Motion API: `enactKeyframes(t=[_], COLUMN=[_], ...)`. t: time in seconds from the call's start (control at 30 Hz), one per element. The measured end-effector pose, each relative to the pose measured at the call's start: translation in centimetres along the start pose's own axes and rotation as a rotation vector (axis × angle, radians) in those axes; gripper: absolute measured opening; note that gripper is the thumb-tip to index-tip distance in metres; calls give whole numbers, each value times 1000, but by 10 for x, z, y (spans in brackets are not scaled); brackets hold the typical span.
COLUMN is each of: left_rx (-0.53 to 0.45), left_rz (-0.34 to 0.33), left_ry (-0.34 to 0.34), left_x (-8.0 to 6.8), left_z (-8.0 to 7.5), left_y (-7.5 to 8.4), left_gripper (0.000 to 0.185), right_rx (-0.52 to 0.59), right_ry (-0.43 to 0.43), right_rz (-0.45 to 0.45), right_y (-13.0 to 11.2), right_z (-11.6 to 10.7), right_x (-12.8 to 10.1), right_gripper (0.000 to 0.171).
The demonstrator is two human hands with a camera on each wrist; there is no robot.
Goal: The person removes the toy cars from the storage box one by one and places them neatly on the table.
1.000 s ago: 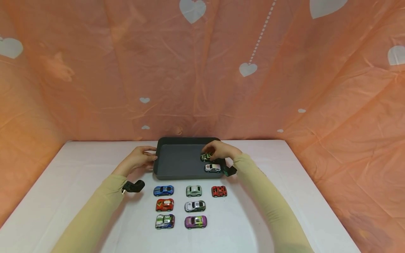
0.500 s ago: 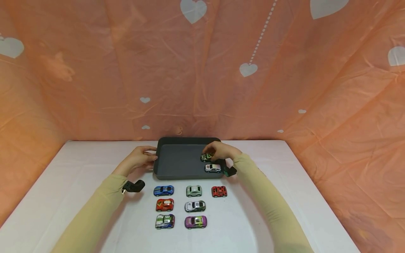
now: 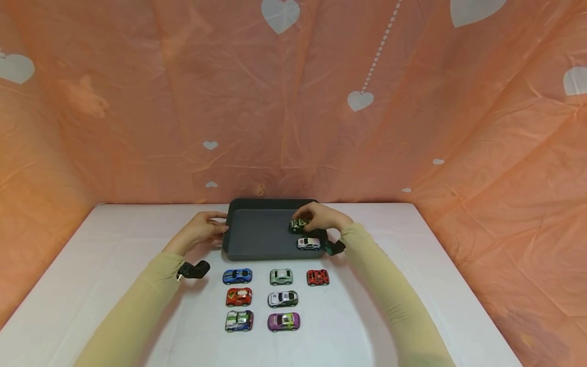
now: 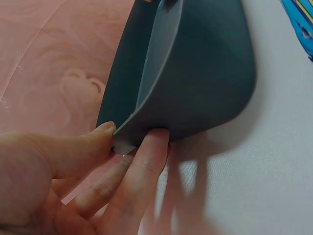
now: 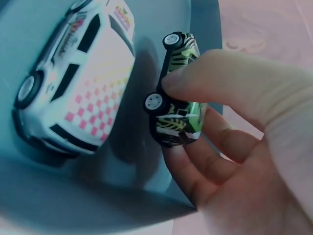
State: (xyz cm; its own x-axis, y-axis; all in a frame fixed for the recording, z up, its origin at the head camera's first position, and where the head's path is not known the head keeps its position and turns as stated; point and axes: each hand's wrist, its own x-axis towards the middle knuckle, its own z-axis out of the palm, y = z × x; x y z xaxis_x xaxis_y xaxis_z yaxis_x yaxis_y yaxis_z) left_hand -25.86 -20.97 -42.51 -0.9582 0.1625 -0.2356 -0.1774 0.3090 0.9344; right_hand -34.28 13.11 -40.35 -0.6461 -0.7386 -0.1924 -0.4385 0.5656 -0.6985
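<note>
Thumb and fingers of my left hand [image 3: 199, 231] pinch the left wall of a dark grey tray [image 3: 261, 253]; the left wrist view shows the thumb on the rim [image 4: 122, 134] and fingertips against the outside. Over the tray's right part, my right hand [image 3: 321, 217] holds a green-and-black camouflage toy car [image 3: 298, 225] between thumb and fingers. Seen from the right wrist, that toy car [image 5: 178, 93] is tilted, with two wheels facing the camera. A white toy car with a pink checkered roof [image 5: 98, 98] stands beside it on the tray floor.
In front of the tray, several toy cars stand in rows on the white table [image 3: 380, 306], among them a blue one [image 3: 237, 276], a pale green one [image 3: 281, 277], a red one [image 3: 318, 278] and a purple one [image 3: 284, 322]. An orange curtain [image 3: 275, 127] hangs behind.
My right hand has lifted the camouflage toy car slightly and shifted it a touch left. The left hand, the tray and the other cars stay where they were.
</note>
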Motion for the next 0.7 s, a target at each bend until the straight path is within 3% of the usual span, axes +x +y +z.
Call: enactKeyframes(t=[0.33, 0.57, 0.7], left_rx=[7, -2, -3], left_rz=[12, 12, 11], left_ry=[-10, -15, -16], left_x=[2, 3, 3], left_z=[1, 1, 1], left_y=[1, 0, 0], left_gripper=[52, 52, 52], right_rx=[-38, -41, -29], right_ry=[58, 57, 55], right_rz=[-55, -128, -119], right_y=[-2, -10, -17], right_z=[-11, -14, -13], right_x=[-13, -28, -39], right_gripper=[40, 41, 41])
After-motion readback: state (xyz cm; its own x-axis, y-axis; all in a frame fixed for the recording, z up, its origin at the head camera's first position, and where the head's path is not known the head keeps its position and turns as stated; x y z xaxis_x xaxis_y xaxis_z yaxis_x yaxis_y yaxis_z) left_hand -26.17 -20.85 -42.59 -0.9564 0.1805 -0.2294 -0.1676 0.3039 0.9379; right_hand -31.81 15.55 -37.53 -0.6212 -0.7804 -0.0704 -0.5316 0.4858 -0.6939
